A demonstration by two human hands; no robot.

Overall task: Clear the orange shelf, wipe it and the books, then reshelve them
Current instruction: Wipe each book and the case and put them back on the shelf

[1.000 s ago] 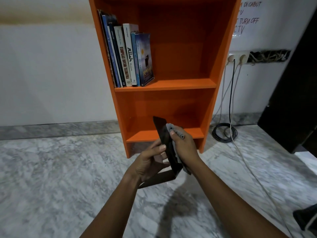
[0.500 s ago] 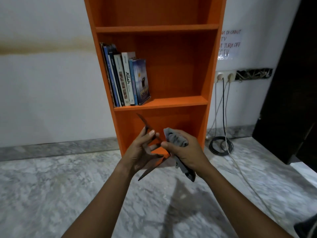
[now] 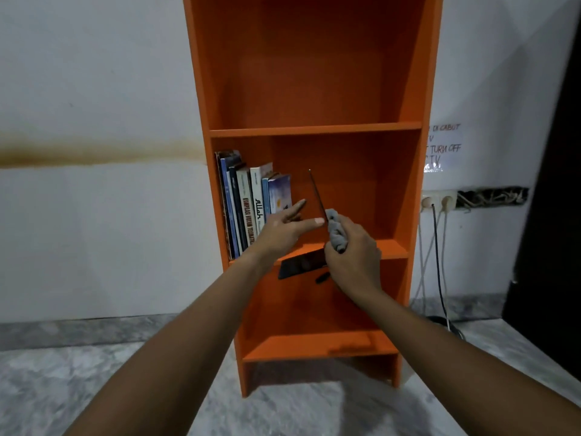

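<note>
The orange shelf point(image 3: 314, 129) stands against the wall in front of me. Several books point(image 3: 248, 209) stand upright at the left end of its middle board. A thin dark book point(image 3: 301, 264) is held up in front of that board, to the right of the row; its upper part shows edge-on. My left hand point(image 3: 286, 229) rests against the book's left side with index finger and thumb stretched out. On the book's right side, my right hand point(image 3: 353, 253) is closed around a bunched grey cloth point(image 3: 336, 231) that presses on it. The top and bottom compartments hold nothing.
A wall socket point(image 3: 438, 201) right of the shelf has cables hanging to a coil on the marble floor point(image 3: 446, 322). A handwritten paper note point(image 3: 443, 146) is stuck above it. A dark door or cabinet point(image 3: 553, 215) fills the right edge.
Both hands rose with the dark book and cloth from the bottom compartment's level to the middle board. The view tilted up, so the top compartment shows.
</note>
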